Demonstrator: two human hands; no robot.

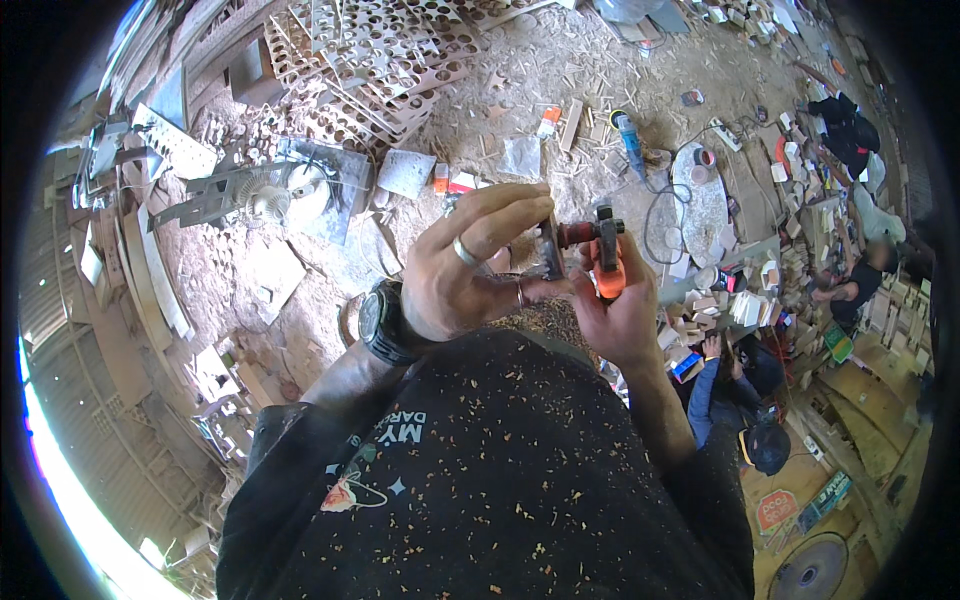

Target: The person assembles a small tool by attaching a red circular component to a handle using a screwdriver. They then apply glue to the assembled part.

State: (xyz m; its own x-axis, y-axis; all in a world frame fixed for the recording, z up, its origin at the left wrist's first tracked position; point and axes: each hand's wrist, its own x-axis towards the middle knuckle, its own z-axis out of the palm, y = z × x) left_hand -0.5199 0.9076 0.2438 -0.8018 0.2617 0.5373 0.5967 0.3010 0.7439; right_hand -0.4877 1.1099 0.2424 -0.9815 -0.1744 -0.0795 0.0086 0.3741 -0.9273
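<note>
Left hand (445, 275) raised, fingers (500, 225) together opposite the thumb; right hand (622, 325) curled just beside it

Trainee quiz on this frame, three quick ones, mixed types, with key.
1. Multiple choice: the item gripped by the right hand shows which colour? A) green B) orange C) purple
2. True or false: a blue power tool lies on the ground beyond the right hand.
3. Short answer: what is strapped to the wrist of the left hand?

Key: 1. B. 2. True. 3. A dark watch.
</note>
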